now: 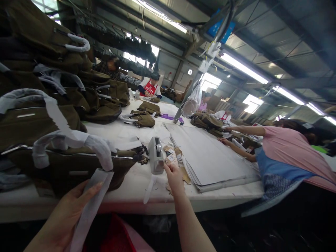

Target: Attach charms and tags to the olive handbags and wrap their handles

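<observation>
My left hand (75, 203) is closed on a white paper strip (90, 206), which hangs down from a handle end of a dark olive bag (63, 168). The bag's handle (98, 147) is wrapped in white paper, and a zipper runs along its top. At the front end of a grey tape dispenser (156, 157), my right hand (172, 171) is pinched at the tape edge; any piece of tape between the fingertips is too small to make out. Tags (173, 155) lie just beyond that hand.
Olive bags (52, 70) are piled high on the left. A stack of white sheets (210, 154) lies right of the tags. A metal pole (187, 94) rises mid-table. A person in pink (294, 150) reaches over bags at right.
</observation>
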Tool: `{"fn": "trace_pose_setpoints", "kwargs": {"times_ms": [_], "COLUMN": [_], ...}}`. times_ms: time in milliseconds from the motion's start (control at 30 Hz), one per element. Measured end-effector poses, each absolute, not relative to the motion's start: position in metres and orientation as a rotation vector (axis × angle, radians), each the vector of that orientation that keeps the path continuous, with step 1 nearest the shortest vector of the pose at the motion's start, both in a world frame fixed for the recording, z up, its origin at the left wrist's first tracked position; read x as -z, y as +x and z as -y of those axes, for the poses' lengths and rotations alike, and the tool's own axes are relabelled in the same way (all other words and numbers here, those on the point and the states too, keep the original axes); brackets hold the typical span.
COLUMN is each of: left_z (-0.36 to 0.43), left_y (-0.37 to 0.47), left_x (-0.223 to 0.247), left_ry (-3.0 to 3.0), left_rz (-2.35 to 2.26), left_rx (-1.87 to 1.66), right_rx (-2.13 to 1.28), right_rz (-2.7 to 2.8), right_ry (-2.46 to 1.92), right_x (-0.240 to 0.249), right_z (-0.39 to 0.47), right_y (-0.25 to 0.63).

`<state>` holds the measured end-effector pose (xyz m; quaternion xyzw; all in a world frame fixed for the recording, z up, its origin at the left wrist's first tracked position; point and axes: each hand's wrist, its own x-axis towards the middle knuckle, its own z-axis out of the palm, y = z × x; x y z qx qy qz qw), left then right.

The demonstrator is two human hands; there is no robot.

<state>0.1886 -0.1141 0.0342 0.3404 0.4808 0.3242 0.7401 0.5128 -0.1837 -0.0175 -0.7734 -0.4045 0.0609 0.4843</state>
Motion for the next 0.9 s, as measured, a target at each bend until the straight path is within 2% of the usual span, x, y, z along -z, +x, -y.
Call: {"fn": "trace_pose_setpoints", "kwargs": {"times_ms": [133,267,400,533,700,900], "left_z": [0.113,0.114,0.115,0.114,0.111,0.108], "left_y": [0.188,0.19,0.192,0.19,0.186,0.188], "left_x": [-0.031,-0.03,-0.03,-0.027,-0.017,-0.013], "left_ry": [0.745,0.75,0.802,0.888,1.033,1.088], "left_rz": [-1.03,-0.947,-0.872,-0.874,-0.87,-0.934], "left_rx": [-0.739,-0.753,-0.838,-0.871,-0.927,-0.94], "right_rx": [-0.17,-0.044,-0.398,-0.697,-0.953,-0.991], "right_rz": [0.931,1.105,1.405,1.564,1.571,1.499], "right_ry": [-2.004,-1.938,-1.665,-1.462,-1.369,-1.548], "right_x": [0.025,-0.008,-0.055,-0.083,-0.085,-0.075], "right_z": [0.199,0.208,0.203,0.182,0.148,0.137], "right_y": [0.514,0.48,0.407,0.346,0.322,0.331]}}
